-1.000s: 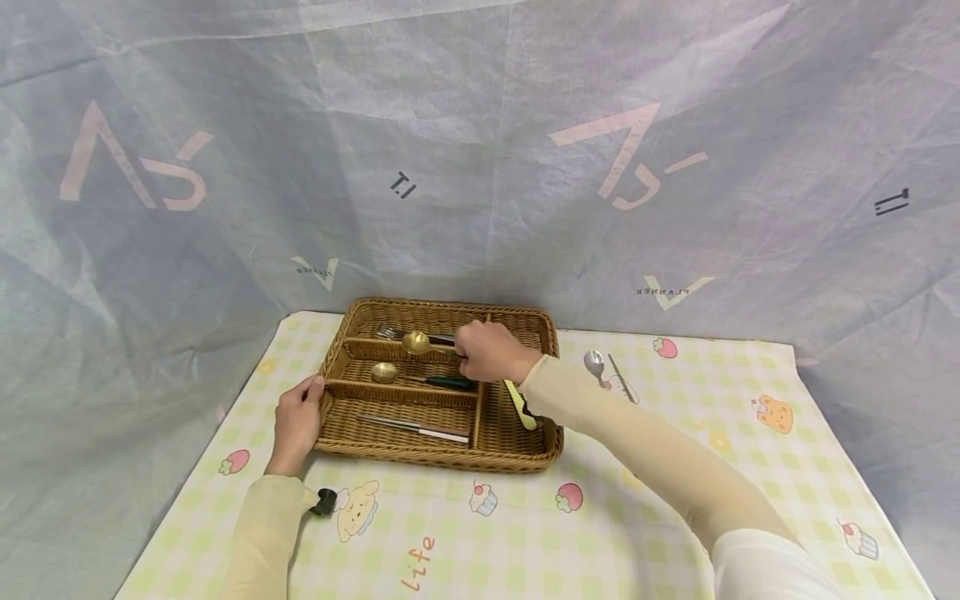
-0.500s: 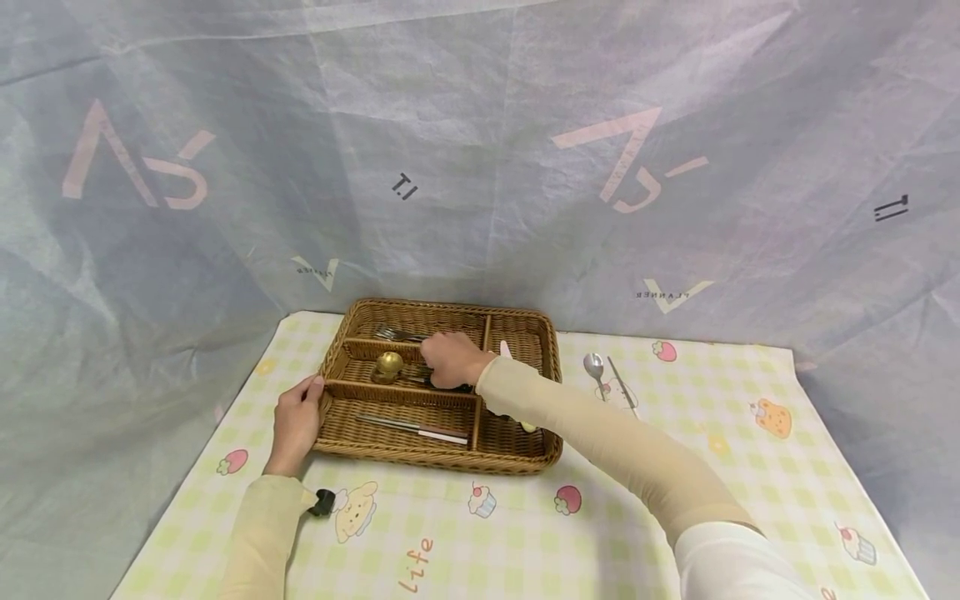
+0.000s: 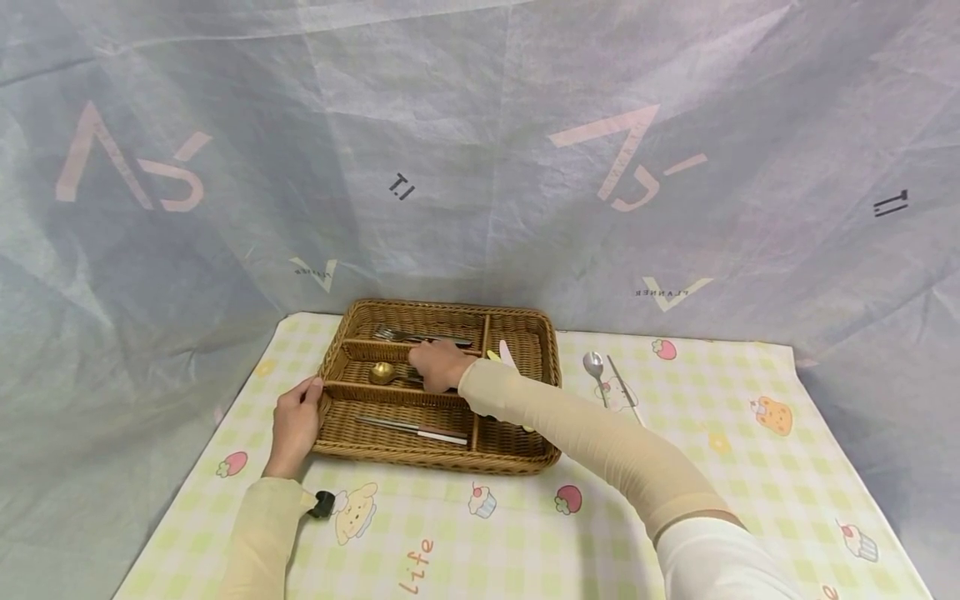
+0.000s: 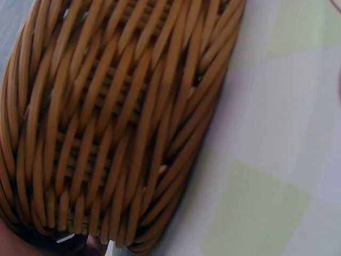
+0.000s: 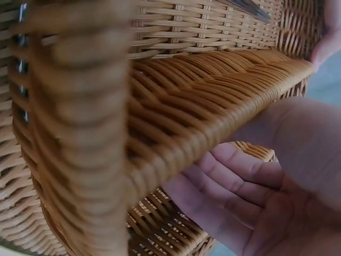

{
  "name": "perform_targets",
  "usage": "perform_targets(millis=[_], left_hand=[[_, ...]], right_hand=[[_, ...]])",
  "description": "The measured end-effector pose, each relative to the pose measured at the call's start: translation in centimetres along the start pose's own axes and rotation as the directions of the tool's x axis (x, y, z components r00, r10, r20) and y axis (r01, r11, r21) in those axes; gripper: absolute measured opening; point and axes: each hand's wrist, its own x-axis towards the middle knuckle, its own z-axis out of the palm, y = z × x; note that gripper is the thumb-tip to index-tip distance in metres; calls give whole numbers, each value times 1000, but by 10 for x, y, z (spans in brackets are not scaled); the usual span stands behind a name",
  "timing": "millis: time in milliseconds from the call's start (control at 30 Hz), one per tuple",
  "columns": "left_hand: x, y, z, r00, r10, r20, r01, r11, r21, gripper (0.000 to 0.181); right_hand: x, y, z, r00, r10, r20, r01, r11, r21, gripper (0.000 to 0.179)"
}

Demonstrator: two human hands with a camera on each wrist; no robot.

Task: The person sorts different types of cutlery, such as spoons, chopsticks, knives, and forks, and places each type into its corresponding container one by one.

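My left hand (image 3: 296, 423) grips the left end of the brown wicker cutlery tray (image 3: 427, 455), thumb at the rim. The tray's woven wall (image 4: 106, 106) fills much of the left wrist view. My right hand (image 3: 441, 367) reaches into the middle-left compartment, over the handle end of a gold spoon (image 3: 381, 372) whose bowl shows left of the fingers. In the right wrist view, the right hand's fingers (image 5: 229, 197) extend past a woven divider (image 5: 213, 112); their tips are hidden, so I cannot tell whether they still pinch the handle.
A fork (image 3: 386, 333) lies in the back compartment. Thin metal sticks (image 3: 408, 427) with brown and white ends lie in the front one. Pink and yellow cutlery (image 3: 507, 354) is in the right compartment. A silver spoon (image 3: 592, 363) and a thin stick (image 3: 621, 379) lie on the tablecloth (image 3: 660, 500).
My right hand has moved left and slightly down into the middle compartment, lowering the gold spoon from above the tray. The left hand has stayed on the tray's left end.
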Motion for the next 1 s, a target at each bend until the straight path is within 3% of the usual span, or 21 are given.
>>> perform_targets(millis=[200, 367, 533, 600, 700, 800, 900, 1000], left_hand=[[1, 0, -1, 1000, 9, -8, -9, 1000, 4, 58], [0, 0, -1, 1000, 8, -1, -8, 1000, 6, 59], [0, 0, 0, 1000, 5, -2, -5, 1000, 1, 59], [1, 0, 0, 1000, 3, 7, -3, 1000, -1, 60], [1, 0, 0, 1000, 0, 20, 0, 1000, -9, 62], [1, 0, 0, 1000, 12, 9, -12, 1000, -11, 62], [0, 0, 0, 1000, 22, -5, -22, 1000, -15, 60], [0, -1, 0, 1000, 22, -11, -23, 1000, -19, 57]], right_hand=[[1, 0, 3, 1000, 11, -18, -11, 1000, -11, 35], [-3, 3, 2, 1000, 3, -29, -3, 1000, 9, 49], [-26, 7, -6, 988, -45, -147, 58, 995, 80, 54], [-43, 7, -10, 975, -44, -216, 71, 990, 120, 45], [-73, 11, -16, 954, -10, -298, 64, 984, 169, 11], [-105, 20, -16, 928, 44, -370, 40, 976, 216, 29], [-136, 34, -9, 893, 115, -435, 0, 967, 255, 30], [-167, 51, 1, 844, 195, -500, -44, 954, 298, 27]])
